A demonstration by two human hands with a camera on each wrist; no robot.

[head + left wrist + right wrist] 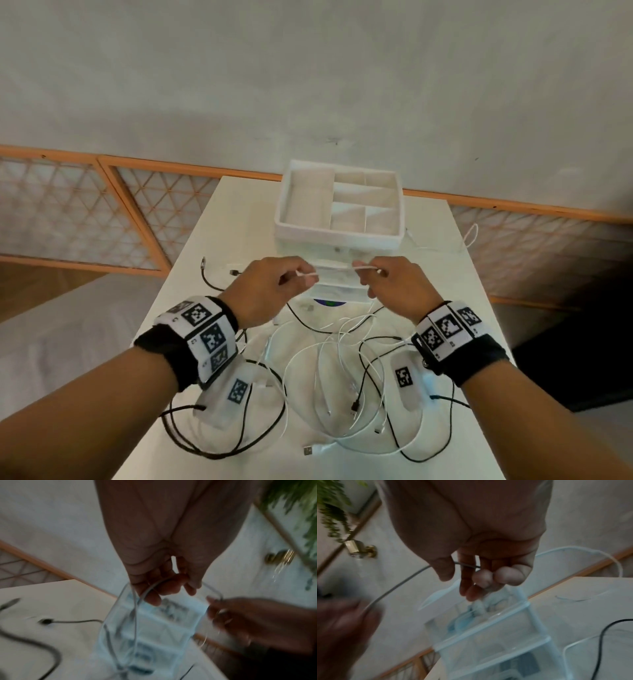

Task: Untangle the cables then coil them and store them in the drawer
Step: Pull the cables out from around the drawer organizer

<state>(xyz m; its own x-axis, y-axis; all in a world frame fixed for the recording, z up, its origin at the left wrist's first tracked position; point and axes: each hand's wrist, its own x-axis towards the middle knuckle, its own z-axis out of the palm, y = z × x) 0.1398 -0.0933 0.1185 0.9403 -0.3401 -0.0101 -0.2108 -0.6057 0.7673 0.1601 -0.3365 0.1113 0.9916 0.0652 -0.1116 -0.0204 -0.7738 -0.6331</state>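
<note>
While our left hand [270, 291] and right hand [394, 284] each pinch the white cable [334, 270], we hold it taut above the white table [455, 308], before the clear drawer unit [339, 219]; tangled black and white cables [342, 377] lie below.

Head view soft, evenly lit, edges bowed; both wrist views dim, motion-blurred, perhaps backlit.
</note>
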